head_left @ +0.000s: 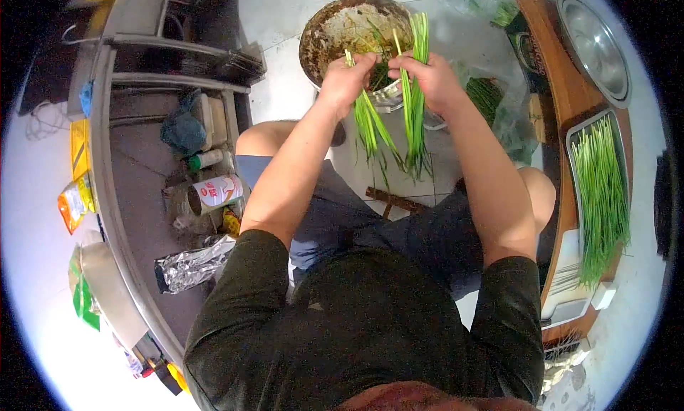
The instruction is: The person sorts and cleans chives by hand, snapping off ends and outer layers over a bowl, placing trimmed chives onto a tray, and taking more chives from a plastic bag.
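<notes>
My left hand (349,79) is closed around a small bunch of garlic chives (370,126), pale stem ends up and green leaves hanging down. Another bunch of chives (414,119) is gripped in my right hand (431,79), its stalks sticking up past the fingers. My fingertips are close together, and I cannot tell whether they pinch a single stalk between them. Just beyond and below both hands stands a round, brown-stained metal basin (320,37) with green and yellowish scraps inside. My knees are apart on either side of the hanging leaves.
On the right, a wooden board (550,47) bears a steel bowl (595,47) and a metal tray (572,144) of laid-out chives. A dark green bundle (484,97) lies on plastic. At left, a shelf (142,197) holds a can (217,191), a green-capped bottle (205,160) and foil (192,265).
</notes>
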Available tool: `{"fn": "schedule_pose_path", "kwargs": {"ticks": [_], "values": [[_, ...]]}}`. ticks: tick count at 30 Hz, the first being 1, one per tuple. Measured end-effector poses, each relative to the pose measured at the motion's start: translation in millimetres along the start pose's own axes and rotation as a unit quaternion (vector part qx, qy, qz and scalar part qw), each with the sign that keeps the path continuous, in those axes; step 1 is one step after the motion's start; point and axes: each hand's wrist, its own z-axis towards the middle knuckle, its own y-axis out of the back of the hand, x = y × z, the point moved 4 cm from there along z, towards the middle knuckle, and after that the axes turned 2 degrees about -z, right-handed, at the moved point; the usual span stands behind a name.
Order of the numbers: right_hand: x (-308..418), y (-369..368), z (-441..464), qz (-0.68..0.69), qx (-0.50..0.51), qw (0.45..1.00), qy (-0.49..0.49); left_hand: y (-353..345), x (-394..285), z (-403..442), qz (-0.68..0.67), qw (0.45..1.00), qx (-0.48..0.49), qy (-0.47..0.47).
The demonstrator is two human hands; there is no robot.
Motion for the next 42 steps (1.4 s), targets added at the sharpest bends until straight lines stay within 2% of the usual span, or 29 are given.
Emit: {"fn": "schedule_pose_path", "kwargs": {"ticks": [2, 7, 10, 14, 17, 20, 21, 25, 29, 33, 37, 40, 42], "values": [[-2.0, -4.7, -0.6, -0.010, 0.034, 0.999, -0.006, 1.0, -7.5, -1.0, -0.007, 1.000, -0.018, 0.019], [-7.7, -12.5, -4.0, -0.040, 0.127, 0.991, 0.012, -23.5, -12.9, -7.0, -0.023, 0.998, 0.047, 0.028], [2.4, -18.4, -18.1, 0.028, 0.055, 0.997, -0.050, -16.1, -9.9, -0.4, -0.065, 0.998, -0.024, -0.010], [-9.5, -3.9, -8.0, 0.043, 0.103, 0.992, -0.055, -15.8, -13.7, -3.6, -0.056, 0.997, -0.039, -0.020], [-0.4, -9.0, -16.7, 0.035, 0.087, 0.994, -0.061, -15.8, -20.6, -7.0, 0.041, 0.998, 0.023, -0.039], [0.6, -14.7, -19.3, -0.004, 0.073, 0.996, -0.052, -32.7, -26.6, -13.0, -0.023, 0.990, 0.096, -0.098], [-3.3, -13.2, -14.8, -0.030, 0.085, 0.995, -0.041, -31.5, -20.7, -9.3, -0.037, 0.990, 0.117, -0.074], [-11.0, -10.9, -8.6, -0.116, 0.101, 0.988, -0.002, -25.8, -11.8, -4.0, 0.033, 0.993, 0.077, -0.078], [-5.3, -15.8, -15.2, -0.101, 0.100, 0.990, 0.002, -27.4, -19.7, -11.0, 0.020, 0.996, 0.053, -0.067], [-1.9, -15.0, -17.7, -0.055, 0.090, 0.994, -0.018, -24.4, -13.3, -8.5, -0.051, 0.998, 0.040, -0.011], [2.4, -15.7, -20.2, -0.004, 0.051, 0.998, -0.021, -24.0, -18.0, -10.9, -0.048, 0.998, 0.037, 0.001], [-2.9, -3.5, -11.3, -0.018, -0.017, 1.000, 0.016, -12.2, -15.2, -4.8, 0.007, 0.999, 0.041, -0.014], [-2.4, 3.4, -8.6, -0.009, -0.075, 0.997, 0.015, -11.1, -13.2, -4.2, -0.037, 0.999, 0.021, -0.022]]}}
